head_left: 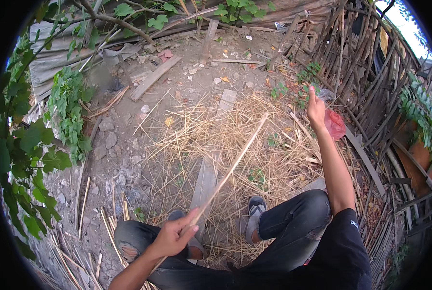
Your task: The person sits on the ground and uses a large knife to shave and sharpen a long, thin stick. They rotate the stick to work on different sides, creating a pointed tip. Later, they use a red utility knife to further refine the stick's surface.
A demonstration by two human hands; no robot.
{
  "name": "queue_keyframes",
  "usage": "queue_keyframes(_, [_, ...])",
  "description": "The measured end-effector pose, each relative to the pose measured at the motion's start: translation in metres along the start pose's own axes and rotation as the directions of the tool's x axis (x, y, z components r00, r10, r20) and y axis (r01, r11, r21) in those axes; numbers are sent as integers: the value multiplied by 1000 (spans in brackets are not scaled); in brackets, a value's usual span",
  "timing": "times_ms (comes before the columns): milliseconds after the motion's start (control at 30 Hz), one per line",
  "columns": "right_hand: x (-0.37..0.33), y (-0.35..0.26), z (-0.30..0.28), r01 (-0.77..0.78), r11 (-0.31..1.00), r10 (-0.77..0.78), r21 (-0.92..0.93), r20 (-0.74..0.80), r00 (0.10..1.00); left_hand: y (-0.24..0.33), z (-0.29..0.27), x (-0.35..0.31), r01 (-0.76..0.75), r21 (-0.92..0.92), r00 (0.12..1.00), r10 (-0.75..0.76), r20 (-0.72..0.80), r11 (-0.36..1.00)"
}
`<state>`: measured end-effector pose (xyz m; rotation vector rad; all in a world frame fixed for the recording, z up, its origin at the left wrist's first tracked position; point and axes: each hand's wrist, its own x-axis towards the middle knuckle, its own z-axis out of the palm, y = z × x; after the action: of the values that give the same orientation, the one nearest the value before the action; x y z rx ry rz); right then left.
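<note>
My left hand (pixel 174 237) is closed round the lower part of a long, pale split stick, which looks like bamboo (pixel 239 162). The stick slants up and away to the right over the straw-like shavings. Farther off on the right, my right hand (pixel 316 110) is raised at the end of an outstretched arm, apart from the stick. Its thumb points up and its fingers are curled together on the side I cannot see, so whatever they hold is hidden. Just beside that wrist lies a crumpled red plastic bag (pixel 335 124).
Thin shavings (pixel 191 125) cover the ground around a wooden plank (pixel 205 181) between my feet. More split sticks (pixel 110 232) lie by my left knee. A branch fence (pixel 356 53) rises on the right; leafy vines (pixel 66 106) hang at left. Another board (pixel 155 77) lies farther back.
</note>
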<state>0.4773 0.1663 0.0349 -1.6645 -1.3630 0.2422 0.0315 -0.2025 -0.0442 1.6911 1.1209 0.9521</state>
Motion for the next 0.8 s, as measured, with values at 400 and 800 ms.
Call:
queue_keyframes(400, [-194, -139, 13, 418, 884, -410, 210, 779, 474, 39, -6, 56, 239, -188, 961, -259, -94, 953])
queue_keyframes(800, [-126, -86, 47, 363, 930, -244, -51, 652, 718, 9, 1, 45, 167, -35, 982, -169, -81, 985])
